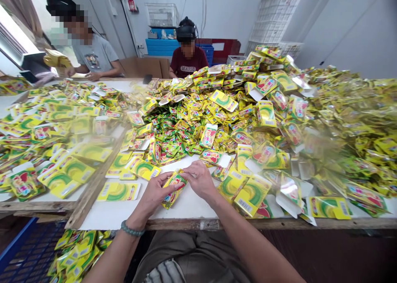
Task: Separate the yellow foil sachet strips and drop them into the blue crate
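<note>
Both my hands hold one small yellow-green sachet packet (172,191) just above the white table (130,210), near its front edge. My left hand (155,192) grips the packet's lower left side, fingers curled round it. My right hand (200,179) pinches the packet's upper right end with closed fingers. A bead bracelet sits on my left wrist. A large heap of the same yellow packets and flat yellow cartons (242,122) lies right behind my hands, and loose flat cartons (119,191) lie to the left of them.
Two other people sit at the far side of the table, one at the back left (93,53), one at the back middle (187,60). A wooden strip (93,188) runs diagonally across the left of the table. A blue crate with packets (34,250) stands below left. White crates (273,18) stack at the back.
</note>
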### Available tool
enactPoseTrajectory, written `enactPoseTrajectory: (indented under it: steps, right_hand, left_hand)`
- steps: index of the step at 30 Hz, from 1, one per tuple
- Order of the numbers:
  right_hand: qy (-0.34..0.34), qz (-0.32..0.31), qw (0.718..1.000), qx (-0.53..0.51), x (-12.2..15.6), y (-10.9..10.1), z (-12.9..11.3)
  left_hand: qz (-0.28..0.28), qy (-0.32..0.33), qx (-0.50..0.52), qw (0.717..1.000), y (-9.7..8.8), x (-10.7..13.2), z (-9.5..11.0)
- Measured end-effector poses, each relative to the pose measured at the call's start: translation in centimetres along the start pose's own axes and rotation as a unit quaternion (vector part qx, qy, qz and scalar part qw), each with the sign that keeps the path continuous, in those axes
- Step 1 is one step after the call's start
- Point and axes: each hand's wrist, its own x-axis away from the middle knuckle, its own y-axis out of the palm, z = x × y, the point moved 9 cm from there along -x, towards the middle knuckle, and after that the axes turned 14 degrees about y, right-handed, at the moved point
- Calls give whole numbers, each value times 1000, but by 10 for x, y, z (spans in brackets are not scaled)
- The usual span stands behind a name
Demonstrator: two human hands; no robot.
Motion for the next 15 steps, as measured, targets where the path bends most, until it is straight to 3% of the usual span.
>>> enactPoseTrajectory:
  steps: [5, 11, 15]
  right_hand:
    - [53, -14, 999, -5, 3, 3, 0]
    - [51, -135, 989, -34, 15, 30, -12]
    - [55, -198, 977, -58, 20, 43, -21]
  left_hand:
    - [22, -17, 33, 999, -8, 2, -9]
    - [30, -20, 77, 996, -9, 7, -13]
    - [13, -27, 42, 999, -11, 14, -14]
